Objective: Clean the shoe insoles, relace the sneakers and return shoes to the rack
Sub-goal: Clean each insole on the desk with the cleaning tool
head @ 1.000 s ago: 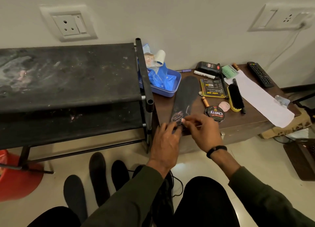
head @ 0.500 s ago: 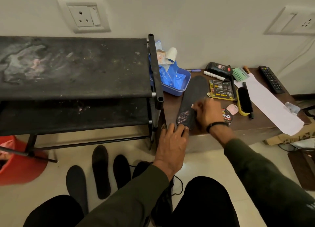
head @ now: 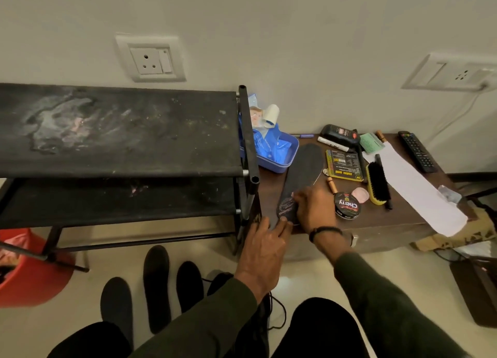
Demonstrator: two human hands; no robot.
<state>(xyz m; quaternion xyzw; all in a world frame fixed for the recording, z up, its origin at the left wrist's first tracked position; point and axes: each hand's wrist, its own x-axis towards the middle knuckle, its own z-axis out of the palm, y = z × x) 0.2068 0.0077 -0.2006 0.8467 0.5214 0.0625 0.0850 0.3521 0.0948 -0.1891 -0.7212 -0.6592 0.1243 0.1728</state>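
A long black insole (head: 305, 169) lies on the brown table (head: 376, 220), its printed heel end at the front edge. My left hand (head: 265, 246) presses straight fingers on that heel end. My right hand (head: 313, 207) rests on the insole just beyond the print, fingers curled, with a small pale tissue showing at its fingertips. Three more dark insoles (head: 156, 285) lie on the floor in front of the black shoe rack (head: 121, 131). A dark shoe with a loose lace (head: 277, 312) sits between my knees, mostly hidden by my left sleeve.
Right of the insole are a polish tin (head: 347, 207), a yellow-backed brush (head: 377, 181), a white paper strip (head: 419, 190) and a remote (head: 416, 151). A blue tray (head: 279, 155) stands beside the rack post. A red bucket (head: 27, 271) sits at the far left.
My right hand has slid from the table's front edge further up the insole's heel area. My left hand stays pressed on the heel end.
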